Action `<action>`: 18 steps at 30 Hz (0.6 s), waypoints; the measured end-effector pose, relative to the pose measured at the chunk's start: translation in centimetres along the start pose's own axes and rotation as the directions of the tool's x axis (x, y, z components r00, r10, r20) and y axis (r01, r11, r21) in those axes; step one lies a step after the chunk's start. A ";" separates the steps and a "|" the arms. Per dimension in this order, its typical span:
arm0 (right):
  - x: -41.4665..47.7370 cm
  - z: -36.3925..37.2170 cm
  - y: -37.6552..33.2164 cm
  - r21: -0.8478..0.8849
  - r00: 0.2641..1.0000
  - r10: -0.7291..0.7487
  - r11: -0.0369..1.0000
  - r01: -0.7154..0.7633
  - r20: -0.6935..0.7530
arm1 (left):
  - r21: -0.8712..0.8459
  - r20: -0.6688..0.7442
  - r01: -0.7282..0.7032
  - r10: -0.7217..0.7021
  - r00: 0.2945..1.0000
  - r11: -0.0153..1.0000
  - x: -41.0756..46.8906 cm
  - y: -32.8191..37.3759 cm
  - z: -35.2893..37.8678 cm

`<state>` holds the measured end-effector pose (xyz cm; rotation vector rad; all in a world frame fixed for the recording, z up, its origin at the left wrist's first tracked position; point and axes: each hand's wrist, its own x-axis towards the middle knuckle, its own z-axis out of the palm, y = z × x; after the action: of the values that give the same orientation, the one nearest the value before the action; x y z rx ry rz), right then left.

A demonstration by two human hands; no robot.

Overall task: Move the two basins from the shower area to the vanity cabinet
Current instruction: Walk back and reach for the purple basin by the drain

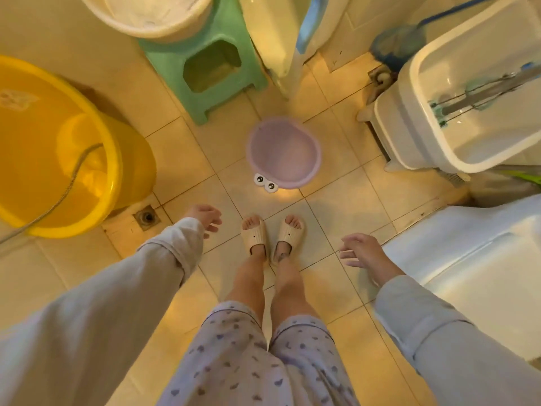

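A small purple basin with two cartoon eyes on its near rim stands upright on the tiled floor, just ahead of my slippered feet. A white basin rests on a green plastic stool at the top left, cut off by the frame edge. My left hand hangs open, below and to the left of the purple basin and apart from it. My right hand hangs open to the lower right, fingers spread, holding nothing.
A large yellow tub with a metal shower hose in it fills the left side. A floor drain lies beside it. A white mop bucket stands at the right, with a white surface below it.
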<state>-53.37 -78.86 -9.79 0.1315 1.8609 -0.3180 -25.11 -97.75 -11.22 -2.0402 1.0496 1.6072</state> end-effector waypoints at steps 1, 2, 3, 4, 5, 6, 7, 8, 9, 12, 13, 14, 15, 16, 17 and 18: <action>1.6 -0.1 -0.5 -0.012 1.000 -0.005 1.000 0.005 -0.002 | 0.006 0.003 -0.001 0.001 1.000 1.000 1.5 0.5 0.6; 3.3 -0.1 -0.9 -0.021 1.000 -0.008 1.000 0.008 -0.002 | 0.007 0.002 -0.008 0.008 1.000 1.000 3.1 1.2 1.1; 5.1 0.0 -1.3 -0.030 1.000 -0.010 1.000 0.010 -0.001 | 0.011 0.002 -0.015 0.015 1.000 1.000 4.7 2.0 1.6; 7.1 0.2 -1.7 -0.036 1.000 -0.012 0.999 0.012 0.001 | 0.008 0.006 -0.023 0.023 1.000 1.000 6.4 2.8 2.1; 9.3 0.5 -2.1 -0.036 1.000 -0.016 0.999 0.016 0.001 | -0.010 0.009 -0.029 0.029 1.000 1.000 8.5 3.6 2.6; 11.8 0.9 -2.5 -0.033 1.000 -0.024 0.999 0.024 0.001 | -0.033 0.005 -0.040 0.040 0.999 0.999 10.9 4.5 3.1; 14.4 1.4 -2.8 -0.028 1.000 -0.031 0.999 0.031 0.003 | -0.053 -0.004 -0.047 0.047 0.999 0.997 13.6 5.3 3.5; 17.0 2.2 -3.0 -0.028 0.999 -0.035 0.999 0.035 0.005 | -0.057 -0.016 -0.060 0.059 0.998 0.997 16.2 6.0 4.0; 19.6 3.0 -3.2 -0.034 0.999 -0.038 0.999 0.038 0.009 | -0.043 -0.030 -0.070 0.069 0.997 0.997 18.9 6.5 4.4; 27.7 5.6 -4.0 -0.102 0.998 -0.050 0.993 0.053 0.030 | 0.038 -0.080 -0.103 0.105 0.991 0.994 27.1 7.5 5.8; 30.4 6.4 -4.4 -0.130 0.998 -0.055 0.990 0.059 0.030 | 0.061 -0.087 -0.102 0.108 0.990 0.993 29.7 7.7 6.3; 33.1 7.2 -4.9 -0.160 0.998 -0.066 0.985 0.069 0.019 | 0.080 -0.093 -0.108 0.115 0.989 0.991 32.1 8.2 6.9; 35.8 7.8 -5.4 -0.196 0.996 -0.089 0.977 0.086 -0.003 | 0.085 -0.093 -0.109 0.117 0.989 0.990 34.6 8.6 7.5; 38.3 8.2 -5.9 -0.227 0.992 -0.118 0.968 0.107 -0.034 | 0.095 -0.092 -0.121 0.130 0.987 0.988 36.5 9.2 8.1; 40.4 8.5 -6.5 -0.245 0.987 -0.147 0.961 0.126 -0.069 | 0.089 -0.099 -0.130 0.139 0.985 0.987 38.7 9.7 8.6; 42.2 8.8 -7.0 -0.247 0.981 -0.166 0.959 0.136 -0.104 | 0.087 -0.110 -0.145 0.154 0.982 0.986 40.3 10.2 9.1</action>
<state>-60.15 -90.97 -51.19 -0.1608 2.0216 -0.1911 -35.16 -112.25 -49.98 -2.0673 1.3153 1.5056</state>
